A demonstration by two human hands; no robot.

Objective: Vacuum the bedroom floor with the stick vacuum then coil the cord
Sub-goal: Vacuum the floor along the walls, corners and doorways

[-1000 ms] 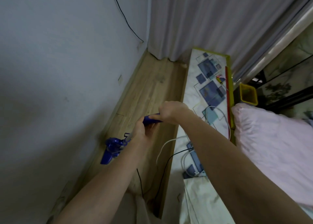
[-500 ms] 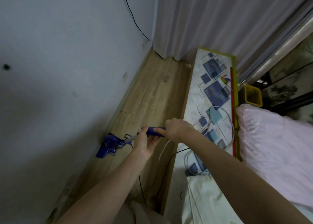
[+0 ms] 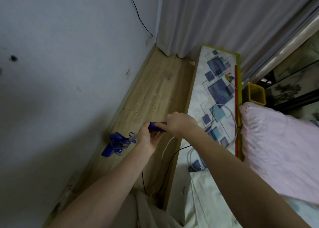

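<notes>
Both of my hands grip the blue handle of the stick vacuum [image 3: 156, 126] in the narrow strip of wooden floor [image 3: 155, 93] between the wall [image 3: 60, 72] and a long tabletop [image 3: 198, 96]. My left hand [image 3: 146, 138] curls around the handle from below, at its lower end; my right hand [image 3: 179, 124] closes over its upper end, knuckles up. The two hands sit just beside each other on the handle. The vacuum's blue head [image 3: 114, 145] rests on the floor close against the base of the wall, ahead of and to the left of my left hand.

A thin black cord [image 3: 170, 160] hangs down along the tabletop's edge to the floor below my arms, and a white cable [image 3: 166, 146] loops just beside it; which of them belongs to the vacuum I cannot tell. More white cable [image 3: 231, 114] lies in a loose loop on the tabletop, whose covering is patterned with blue squares.

A pink pillow [image 3: 276, 141] lies on the bed to my right, touching the tabletop's far side. A yellow basket [image 3: 256, 94] stands beyond the pillow. Grey curtains [image 3: 215, 17] hang across the far end of the floor strip.
</notes>
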